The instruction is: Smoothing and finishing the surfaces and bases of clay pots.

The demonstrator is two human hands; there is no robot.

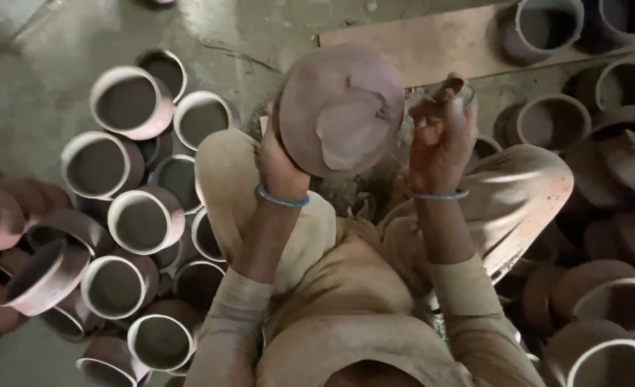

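Note:
My left hand (278,161) grips a round brown clay pot (340,107) by its left side, with the pot's rounded base turned up toward me. A smoother patch shows on that base. My right hand (441,136) is closed around a small clay-covered scraping tool (452,89) held at the pot's right edge. Both wrists wear thin blue bangles. I sit with my knees spread, in clay-stained beige clothes.
Several unfired clay pots (125,104) with pale rims stand crowded on the floor at left. More pots (550,118) lie at right and upper right. A flat wooden board (432,43) lies on the grey floor ahead.

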